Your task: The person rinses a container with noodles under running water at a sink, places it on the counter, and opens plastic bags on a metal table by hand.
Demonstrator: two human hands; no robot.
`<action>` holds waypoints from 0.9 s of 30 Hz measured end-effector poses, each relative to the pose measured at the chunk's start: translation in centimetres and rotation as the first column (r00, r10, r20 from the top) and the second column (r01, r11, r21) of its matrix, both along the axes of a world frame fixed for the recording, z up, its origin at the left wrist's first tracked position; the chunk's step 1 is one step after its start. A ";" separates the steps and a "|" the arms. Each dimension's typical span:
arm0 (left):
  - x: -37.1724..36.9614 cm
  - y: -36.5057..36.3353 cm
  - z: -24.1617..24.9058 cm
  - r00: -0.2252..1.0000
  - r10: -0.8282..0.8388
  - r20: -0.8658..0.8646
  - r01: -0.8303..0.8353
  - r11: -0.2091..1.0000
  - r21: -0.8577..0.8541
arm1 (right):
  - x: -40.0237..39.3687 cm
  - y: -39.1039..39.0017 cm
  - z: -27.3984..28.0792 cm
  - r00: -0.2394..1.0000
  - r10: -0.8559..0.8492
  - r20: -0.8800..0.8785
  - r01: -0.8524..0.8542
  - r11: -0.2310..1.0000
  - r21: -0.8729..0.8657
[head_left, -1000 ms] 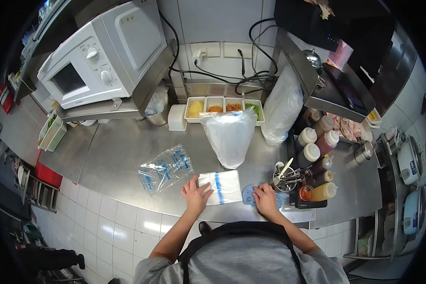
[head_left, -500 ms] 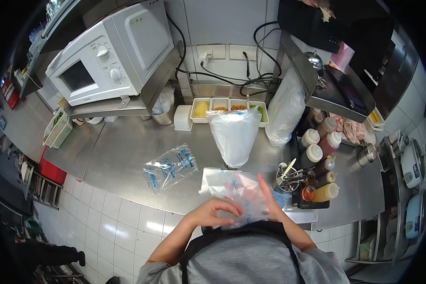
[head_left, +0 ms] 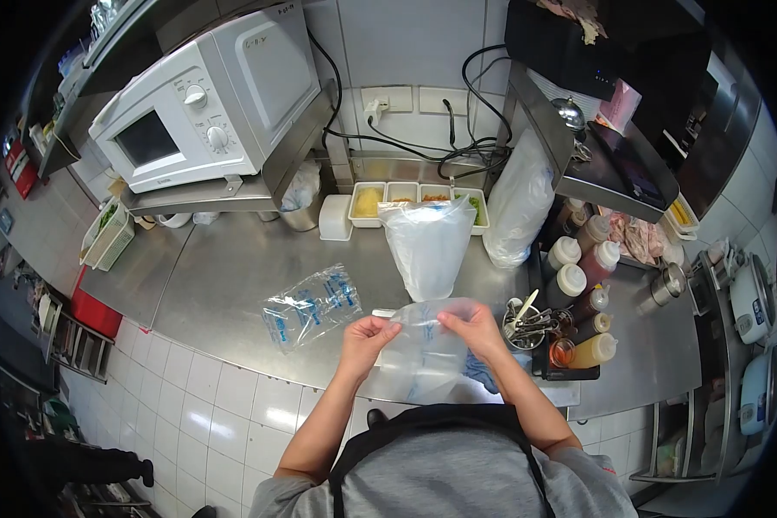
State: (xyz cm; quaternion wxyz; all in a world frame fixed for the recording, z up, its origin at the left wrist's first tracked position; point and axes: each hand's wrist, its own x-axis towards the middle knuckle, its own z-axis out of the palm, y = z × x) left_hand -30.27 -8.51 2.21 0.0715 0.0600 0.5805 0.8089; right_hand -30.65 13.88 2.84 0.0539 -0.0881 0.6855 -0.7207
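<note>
A translucent plastic bag (head_left: pixel 423 356) with faint blue print hangs between my hands over the counter's front edge. My left hand (head_left: pixel 370 338) pinches its upper left edge, and my right hand (head_left: pixel 472 327) pinches the upper right. Just beyond them stands a white, filled-out plastic bag (head_left: pixel 427 246). To the left a clear wrapper (head_left: pixel 312 306) with blue lettering lies flat on the steel counter (head_left: pixel 224 285). A blue cloth (head_left: pixel 482 373) is partly hidden behind my right forearm.
Food trays (head_left: pixel 369 201) line the wall below dangling cables. A white microwave (head_left: pixel 151 138) sits on a raised shelf at left. Squeeze bottles (head_left: pixel 570 282) and a utensil cup (head_left: pixel 521 326) stand at right, near a long bag (head_left: pixel 520 203). Someone's dark-clothed leg (head_left: pixel 86 464) shows lower left.
Both hands have moved up and forward, and each now pinches the bag's top edge. The bag, crumpled against my body before, is spread out between them.
</note>
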 end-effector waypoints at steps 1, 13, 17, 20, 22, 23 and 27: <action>-0.1 0.2 0.1 1.000 0.007 -0.019 -0.007 0.999 0.032 | -0.1 0.0 0.1 1.000 -0.019 0.016 0.019 1.000 0.015; -6.8 -6.7 -3.2 0.910 0.259 -0.323 -0.396 0.777 -0.490 | -0.6 5.7 5.9 0.963 -0.269 0.018 0.262 0.918 -0.297; -7.9 -7.5 -2.4 0.858 0.283 -0.428 -0.512 0.534 -0.672 | 1.3 5.5 8.1 0.967 -0.123 -0.225 0.082 0.980 -0.181; -8.1 -6.1 -2.0 0.888 0.270 -0.373 -0.456 0.623 -0.635 | 4.1 2.3 11.3 0.873 0.244 -0.422 -0.256 0.966 0.031; -6.9 -4.9 -0.2 0.996 0.063 0.070 -0.029 0.912 -0.409 | 4.0 0.5 11.5 0.676 0.577 -0.458 -0.400 0.810 0.430; -5.7 -4.0 2.1 0.883 -0.276 0.380 0.298 0.954 0.001 | 4.4 -0.9 11.2 0.626 0.667 -0.403 -0.438 0.729 0.527; -4.2 -1.3 4.2 0.677 -0.714 0.182 0.631 0.689 0.356 | 5.4 -4.8 7.6 0.447 0.878 -0.169 -0.573 0.427 0.700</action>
